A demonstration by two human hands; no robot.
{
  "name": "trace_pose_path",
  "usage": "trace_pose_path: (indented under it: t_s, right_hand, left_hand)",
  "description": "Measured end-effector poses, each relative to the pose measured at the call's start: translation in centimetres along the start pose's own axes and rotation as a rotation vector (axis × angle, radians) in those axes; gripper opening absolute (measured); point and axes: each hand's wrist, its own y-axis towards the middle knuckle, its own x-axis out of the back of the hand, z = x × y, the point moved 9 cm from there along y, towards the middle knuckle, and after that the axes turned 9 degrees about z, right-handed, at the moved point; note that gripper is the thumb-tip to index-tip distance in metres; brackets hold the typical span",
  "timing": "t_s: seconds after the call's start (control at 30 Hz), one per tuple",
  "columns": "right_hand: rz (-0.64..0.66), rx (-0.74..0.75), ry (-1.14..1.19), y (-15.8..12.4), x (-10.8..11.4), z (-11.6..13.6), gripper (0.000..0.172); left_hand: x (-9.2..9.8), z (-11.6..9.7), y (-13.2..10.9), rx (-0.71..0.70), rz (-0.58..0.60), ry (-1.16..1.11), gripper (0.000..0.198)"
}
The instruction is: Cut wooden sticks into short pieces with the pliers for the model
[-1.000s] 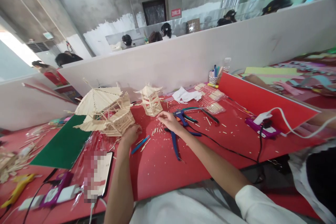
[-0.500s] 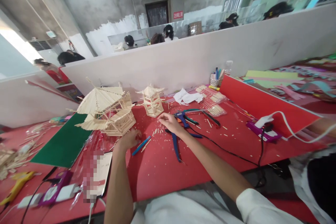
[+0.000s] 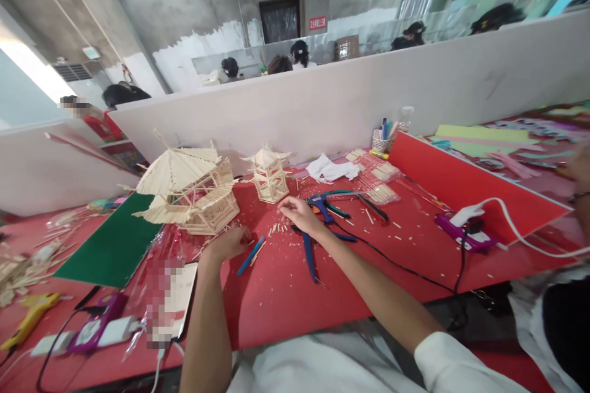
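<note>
My left hand is low over the red table, its fingers bent and slightly apart with nothing visible in them. Just beyond it stands a large pavilion model of pale wooden sticks. A blue pen-like tool and a thin stick lie to its right. My right hand hovers over short cut stick pieces, fingers loosely spread and apparently empty. Behind it is a smaller stick pavilion. Blue-handled pliers lie partly under my right wrist, and a blue glue gun rests beside that hand.
A white cloth and bagged sticks lie at the back. On the right are a red board and a purple power strip. To the left are a green board, a phone and a yellow glue gun.
The view has shifted slightly. My left hand has moved a little to the right, while my right hand stays almost in place. The models and tools look unchanged.
</note>
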Motion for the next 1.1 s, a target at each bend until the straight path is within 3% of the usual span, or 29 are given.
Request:
trace_pose_path:
  t_s: [0.1,0.23,0.47,0.67,1.1]
  right_hand:
    - [0.002,0.005,-0.023,0.1,0.1,-0.2,0.019]
    - [0.022,0.007,-0.064,0.0,-0.1,0.2,0.018]
    - [0.164,0.024,-0.114,-0.8,-2.9,2.3,0.027]
    - [0.160,0.107,-0.214,-0.9,-3.5,2.8,0.015]
    - [0.054,0.147,-0.415,-0.9,-2.0,3.3,0.016]
  left_hand:
    - [0.8,-0.5,-0.1,-0.025,-0.046,0.026,0.014]
    - [2.4,-3.4,-0.7,-0.184,-0.147,-0.028,0.011]
    - [4.2,-7.3,-1.0,-0.309,-0.384,-0.250,0.010]
    - [4.1,-6.9,-0.4,-0.294,-0.472,-0.371,0.018]
    - [3.7,-6.7,0.1,-0.234,-0.494,-0.180,0.021]
